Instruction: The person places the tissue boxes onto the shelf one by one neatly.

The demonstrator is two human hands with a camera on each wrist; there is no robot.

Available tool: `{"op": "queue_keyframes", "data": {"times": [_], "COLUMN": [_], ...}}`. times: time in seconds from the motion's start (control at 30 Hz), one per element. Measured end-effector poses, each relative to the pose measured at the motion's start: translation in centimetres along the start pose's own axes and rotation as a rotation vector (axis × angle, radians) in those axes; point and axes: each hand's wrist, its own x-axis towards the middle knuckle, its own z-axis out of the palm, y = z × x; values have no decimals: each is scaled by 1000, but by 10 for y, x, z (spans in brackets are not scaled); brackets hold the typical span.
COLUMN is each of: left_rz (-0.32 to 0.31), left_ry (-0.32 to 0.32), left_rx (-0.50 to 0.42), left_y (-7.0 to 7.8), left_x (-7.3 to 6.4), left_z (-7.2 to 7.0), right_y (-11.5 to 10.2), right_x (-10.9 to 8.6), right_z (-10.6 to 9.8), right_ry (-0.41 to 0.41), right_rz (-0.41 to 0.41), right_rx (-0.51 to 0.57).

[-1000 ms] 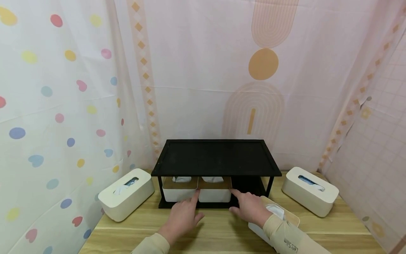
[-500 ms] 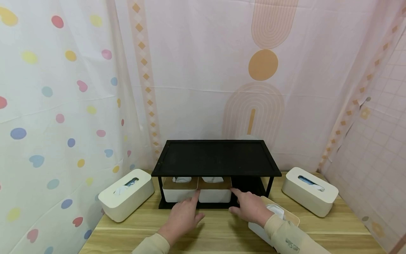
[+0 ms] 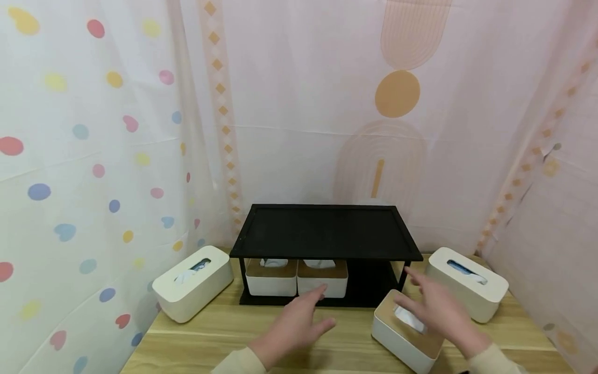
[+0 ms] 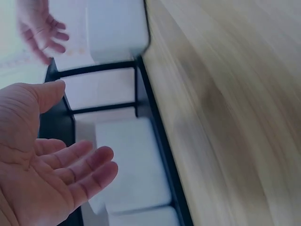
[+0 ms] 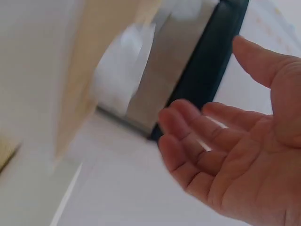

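At the frame's lower right, the tissue box (image 3: 401,338), long axis slanting down rightward, lies just beside the empty, loose-fingered right hand (image 3: 436,307), while the equally empty left hand (image 3: 291,327) is farther, at lower centre.

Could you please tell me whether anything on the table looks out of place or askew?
One wood-topped box sits angled on the table, outside the black rack, while two matching boxes stand squarely inside with a gap to their right. I see no spills or damage.
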Motion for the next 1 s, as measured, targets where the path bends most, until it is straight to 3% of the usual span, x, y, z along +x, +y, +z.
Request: {"op": "queue_keyframes", "data": {"times": [0.07,0.23,0.37,0.53,0.77,1.0], "left_rz": [16,9,7,-43,-65,-78], "left_ry": [-24,-99,-138,-173,-186,-162], "left_rx": [-25,-146,-216,-282,-369,-407], "left_y": [9,30,45,59,62,58], "left_x": [3,13,23,31,28,12], "left_z": [4,15,31,53,68,68], "right_y": [20,59,72,73,67,68], "right_x": [-14,-42,-54,-55,-49,-39], "right_z": [-10,-19,-9,10,25,32], "right_ry": [-10,-133,-216,-286,-228,-176], "right_rz": [40,173,231,234,211,189], "right_rx": [-33,-58,30,186,210,261]}}
